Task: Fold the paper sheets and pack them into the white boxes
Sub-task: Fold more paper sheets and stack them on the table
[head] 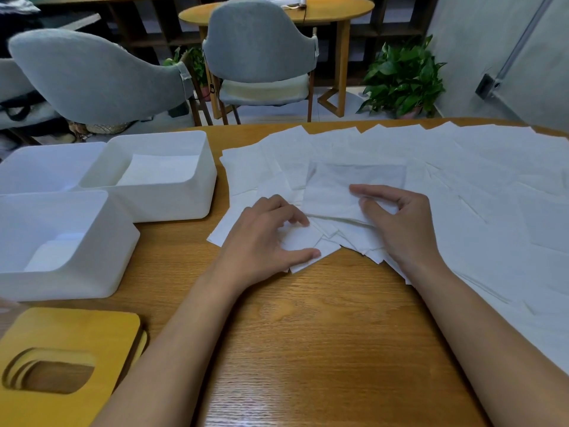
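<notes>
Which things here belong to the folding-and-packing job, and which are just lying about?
Job: paper sheets spread on the table; the top sheet, pinched by the right hand; left hand resting on them; three white boxes, two showing folded paper.
Lying about: yellow wooden lids, grey chairs, potted plant, round table behind.

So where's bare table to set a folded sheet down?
Widest bare wood: the table between the forearms, near edge, bordered by the yellow lids and the paper sheets. A smaller patch lies between the nearest white box and the left hand. The right side is crowded with sheets; the other boxes fill the far left.
</notes>
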Motion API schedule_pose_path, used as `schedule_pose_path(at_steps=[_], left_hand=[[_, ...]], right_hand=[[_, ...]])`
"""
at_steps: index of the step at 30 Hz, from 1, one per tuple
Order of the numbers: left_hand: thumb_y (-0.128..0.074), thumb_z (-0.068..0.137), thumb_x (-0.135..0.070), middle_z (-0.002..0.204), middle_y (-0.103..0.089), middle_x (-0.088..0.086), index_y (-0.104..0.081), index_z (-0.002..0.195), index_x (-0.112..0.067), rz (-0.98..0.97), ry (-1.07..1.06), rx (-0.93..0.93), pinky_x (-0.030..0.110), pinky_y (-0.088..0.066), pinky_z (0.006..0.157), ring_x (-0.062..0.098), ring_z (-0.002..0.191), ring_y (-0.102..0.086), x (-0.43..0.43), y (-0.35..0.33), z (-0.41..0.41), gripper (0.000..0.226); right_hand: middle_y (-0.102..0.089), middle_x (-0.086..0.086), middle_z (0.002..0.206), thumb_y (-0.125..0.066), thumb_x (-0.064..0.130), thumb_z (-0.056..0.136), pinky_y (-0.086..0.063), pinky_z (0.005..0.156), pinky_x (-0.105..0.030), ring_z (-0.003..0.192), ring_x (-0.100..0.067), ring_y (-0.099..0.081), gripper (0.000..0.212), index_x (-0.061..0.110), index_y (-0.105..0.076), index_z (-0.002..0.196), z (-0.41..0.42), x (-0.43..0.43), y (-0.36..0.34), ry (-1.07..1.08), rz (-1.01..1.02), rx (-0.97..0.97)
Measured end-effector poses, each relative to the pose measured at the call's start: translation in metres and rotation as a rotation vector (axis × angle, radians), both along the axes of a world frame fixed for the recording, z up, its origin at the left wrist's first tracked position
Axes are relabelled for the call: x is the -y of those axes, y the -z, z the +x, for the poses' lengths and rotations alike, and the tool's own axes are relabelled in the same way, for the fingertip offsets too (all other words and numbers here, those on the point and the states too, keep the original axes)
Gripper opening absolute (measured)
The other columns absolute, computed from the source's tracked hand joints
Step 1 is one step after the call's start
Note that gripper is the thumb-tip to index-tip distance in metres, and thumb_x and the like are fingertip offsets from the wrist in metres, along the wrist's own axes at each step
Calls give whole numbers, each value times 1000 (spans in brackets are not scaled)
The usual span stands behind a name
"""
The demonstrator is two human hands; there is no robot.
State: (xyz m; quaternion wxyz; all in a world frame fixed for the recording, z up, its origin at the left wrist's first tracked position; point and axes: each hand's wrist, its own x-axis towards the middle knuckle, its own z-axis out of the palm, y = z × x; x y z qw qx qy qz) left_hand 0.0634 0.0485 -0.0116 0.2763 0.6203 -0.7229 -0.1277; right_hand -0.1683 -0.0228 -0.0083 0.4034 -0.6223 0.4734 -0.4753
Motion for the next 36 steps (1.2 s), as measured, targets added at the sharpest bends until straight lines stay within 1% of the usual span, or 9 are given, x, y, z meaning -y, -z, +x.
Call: schedule_pose_path(at_steps=[3, 7, 11, 16, 18, 24, 29, 32, 36], left_hand=[[-83, 81, -49, 107, -61, -19, -73, 106, -35, -54, 3, 30, 32, -45, 91, 1, 102, -55, -1, 0, -4, 30], [-81, 82, -54, 109, -63, -19, -76, 103, -34, -22, 19, 40, 32, -44, 93, 2, 109, -55, -2, -1, -9, 29], [-81, 86, -43, 105, -68, -19, -79, 92, -31, -28, 27, 28, 36, -48, 93, 3, 106, -60, -3, -3, -8, 14], [-79, 88, -43, 118, -68, -22, -82, 99, -32, 67, 55, 78, 35, -51, 94, 2, 113, -60, -6, -9, -10, 15], [-78, 90, -37, 119, -69, -21, -82, 93, -31, 80, 54, 64, 37, -53, 92, 3, 111, -62, -6, -11, -10, 8], [-70, 87, -33, 102, -71, -14, -72, 85, -27, 3, 22, 88, 40, -55, 82, 8, 98, -64, -7, -12, -14, 7], [-63, 84, -30, 90, -73, -12, -62, 81, -26, -148, -18, -136, 40, -56, 79, 11, 90, -69, -13, -18, -17, 5], [-59, 86, -27, 85, -73, -12, -61, 82, -22, -219, 0, -287, 26, -54, 79, 11, 87, -70, -16, -23, -22, 7], [-60, 89, -23, 81, -69, -8, -63, 85, -15, -251, -41, -476, 26, -54, 75, 17, 83, -69, -14, -23, -24, 9]], right_hand=[[-77, 19, 112, -68, 12, 98, -49, 112, -33, 119, 2, -64, 26, 30, -83, 107, 0, 0, 0, 2, -3, -15], [-76, 22, 115, -68, 13, 99, -48, 111, -29, 120, 4, -62, 26, 33, -82, 108, 1, 0, 1, -2, 8, -37], [-76, 21, 116, -67, 13, 99, -48, 112, -31, 121, 3, -62, 26, 33, -82, 109, 3, -1, 1, -10, 10, -45], [-75, 22, 116, -66, 14, 99, -48, 112, -29, 121, 4, -61, 27, 33, -82, 109, 3, -2, 0, -9, 8, -63], [-75, 22, 117, -66, 14, 99, -48, 111, -28, 121, 4, -61, 27, 33, -82, 110, 3, -2, 0, -12, 4, -73], [-75, 23, 116, -66, 12, 99, -48, 110, -25, 120, 7, -61, 28, 33, -82, 109, 5, -4, -1, -7, -11, -82], [-74, 20, 121, -69, 9, 94, -46, 112, -26, 124, 5, -60, 33, 31, -80, 114, 3, -5, -1, -66, -53, -78], [-74, 18, 123, -72, 7, 91, -48, 110, -24, 124, 2, -61, 37, 29, -79, 119, 3, -7, 0, -145, -112, -102], [-74, 15, 122, -75, 20, 84, -54, 101, -30, 119, -7, -66, 40, 29, -76, 123, 5, -12, -2, -338, -148, -144]])
